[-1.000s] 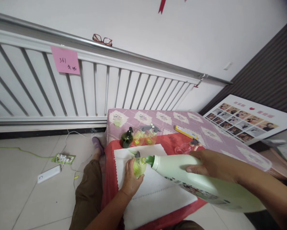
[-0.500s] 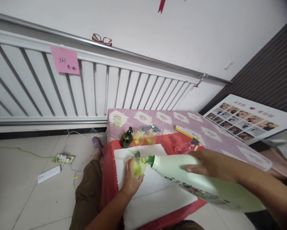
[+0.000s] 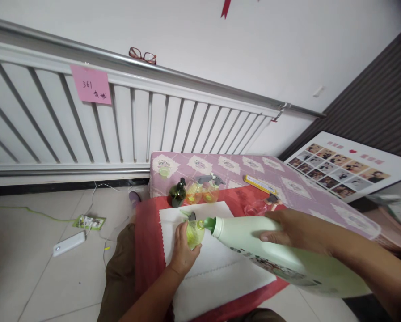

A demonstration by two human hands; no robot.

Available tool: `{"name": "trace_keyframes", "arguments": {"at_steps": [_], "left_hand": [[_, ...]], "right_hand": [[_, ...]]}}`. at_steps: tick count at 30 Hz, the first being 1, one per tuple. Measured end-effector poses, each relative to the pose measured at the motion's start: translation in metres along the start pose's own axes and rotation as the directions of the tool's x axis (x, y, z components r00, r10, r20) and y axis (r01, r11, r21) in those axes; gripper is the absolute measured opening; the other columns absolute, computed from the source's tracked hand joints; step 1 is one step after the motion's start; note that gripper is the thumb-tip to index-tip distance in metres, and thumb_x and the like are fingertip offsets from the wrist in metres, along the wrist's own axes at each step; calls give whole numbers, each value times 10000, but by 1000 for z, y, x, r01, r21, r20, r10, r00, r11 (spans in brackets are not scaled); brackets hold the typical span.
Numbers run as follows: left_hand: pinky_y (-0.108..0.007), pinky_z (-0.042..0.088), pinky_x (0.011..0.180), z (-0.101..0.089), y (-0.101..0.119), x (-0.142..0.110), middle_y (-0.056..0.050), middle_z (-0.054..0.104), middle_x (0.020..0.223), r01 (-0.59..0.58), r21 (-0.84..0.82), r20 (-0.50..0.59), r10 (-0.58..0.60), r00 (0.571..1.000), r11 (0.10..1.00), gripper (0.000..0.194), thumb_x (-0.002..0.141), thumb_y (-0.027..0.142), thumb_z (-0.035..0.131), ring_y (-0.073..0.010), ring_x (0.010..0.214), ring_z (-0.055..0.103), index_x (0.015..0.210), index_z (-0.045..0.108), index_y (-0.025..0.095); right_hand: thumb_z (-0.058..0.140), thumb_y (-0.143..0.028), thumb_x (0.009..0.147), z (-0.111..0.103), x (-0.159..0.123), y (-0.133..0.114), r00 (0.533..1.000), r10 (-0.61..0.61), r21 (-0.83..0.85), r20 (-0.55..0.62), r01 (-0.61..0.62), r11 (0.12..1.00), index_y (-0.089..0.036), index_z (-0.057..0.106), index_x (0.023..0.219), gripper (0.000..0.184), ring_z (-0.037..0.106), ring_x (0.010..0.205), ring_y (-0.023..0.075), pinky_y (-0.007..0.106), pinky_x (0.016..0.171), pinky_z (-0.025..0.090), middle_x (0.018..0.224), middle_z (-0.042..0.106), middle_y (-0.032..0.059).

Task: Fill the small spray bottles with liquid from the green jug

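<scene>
My right hand [image 3: 292, 230] grips a large pale green jug [image 3: 280, 257], tipped on its side with its green spout [image 3: 209, 223] against the mouth of a small clear bottle [image 3: 195, 232] holding yellow-green liquid. My left hand [image 3: 183, 251] is wrapped round that small bottle, which stands on a white cloth [image 3: 213, 273] over a red cloth [image 3: 146, 250]. A dark pump head [image 3: 191, 216] lies just behind the small bottle.
Behind stand a dark green pump bottle [image 3: 177, 194], two yellowish spray bottles [image 3: 203, 190] and a pink bottle [image 3: 259, 206] lying on the pink-patterned table [image 3: 287, 188]. A radiator [image 3: 120, 125] with glasses [image 3: 142, 55] on top runs along the wall. A power bank [image 3: 68, 243] lies on the floor.
The red cloth's left edge has shifted slightly left over my knee. Both hands, the jug and the small bottle hold the same position.
</scene>
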State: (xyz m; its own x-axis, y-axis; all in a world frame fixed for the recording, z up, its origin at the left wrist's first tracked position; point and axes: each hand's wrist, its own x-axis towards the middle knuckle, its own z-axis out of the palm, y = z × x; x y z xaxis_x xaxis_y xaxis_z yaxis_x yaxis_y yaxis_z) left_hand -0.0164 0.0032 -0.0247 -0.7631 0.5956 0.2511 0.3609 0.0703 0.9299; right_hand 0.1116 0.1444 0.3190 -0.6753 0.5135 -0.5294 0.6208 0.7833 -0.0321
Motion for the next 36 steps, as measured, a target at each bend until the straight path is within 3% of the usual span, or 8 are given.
{"name": "trace_keyframes", "arguments": {"at_steps": [9,14,26,33,36], "left_hand": [[-408,363,1147,1,-1,-1,-171,481,1383,-16,11,-23,16,1000,1000,780,660,181,664,-296,1342,447,1383,373,150],[-406,365,1145,-1,0,-1,-171,474,1387,-27,18,-21,28,999,999,774,670,188,659,-293,1346,440,1385,367,152],[-408,344,1159,2,-3,-1,-156,467,1399,-14,-6,-30,14,999,1000,799,658,183,670,-289,1361,420,1394,360,162],[-423,342,1161,0,2,-1,-156,477,1398,4,-16,-19,-4,1000,1000,810,658,165,676,-302,1365,422,1400,351,180],[-416,342,1163,-1,3,-2,-145,475,1398,9,-11,-13,-9,1000,1000,821,655,156,680,-296,1365,421,1404,346,199]], "right_hand": [[470,-654,831,2,3,5,1000,-16,-17,-2,16,1000,-196,652,1029,531,694,971,331,354,765,513,1068,749,148],[484,-650,810,5,3,6,998,-23,17,-58,24,1000,-197,661,994,520,704,915,316,347,740,513,1006,761,137],[495,-633,822,2,1,1,999,-21,11,-36,22,1000,-199,660,969,487,701,917,319,345,728,504,1006,761,132],[503,-664,784,9,4,7,995,-2,22,-100,4,1000,-218,665,939,499,701,900,327,348,701,501,982,766,116],[501,-659,795,7,3,6,998,-6,30,-65,8,1000,-209,662,944,500,698,916,330,345,701,498,993,765,127]]}}
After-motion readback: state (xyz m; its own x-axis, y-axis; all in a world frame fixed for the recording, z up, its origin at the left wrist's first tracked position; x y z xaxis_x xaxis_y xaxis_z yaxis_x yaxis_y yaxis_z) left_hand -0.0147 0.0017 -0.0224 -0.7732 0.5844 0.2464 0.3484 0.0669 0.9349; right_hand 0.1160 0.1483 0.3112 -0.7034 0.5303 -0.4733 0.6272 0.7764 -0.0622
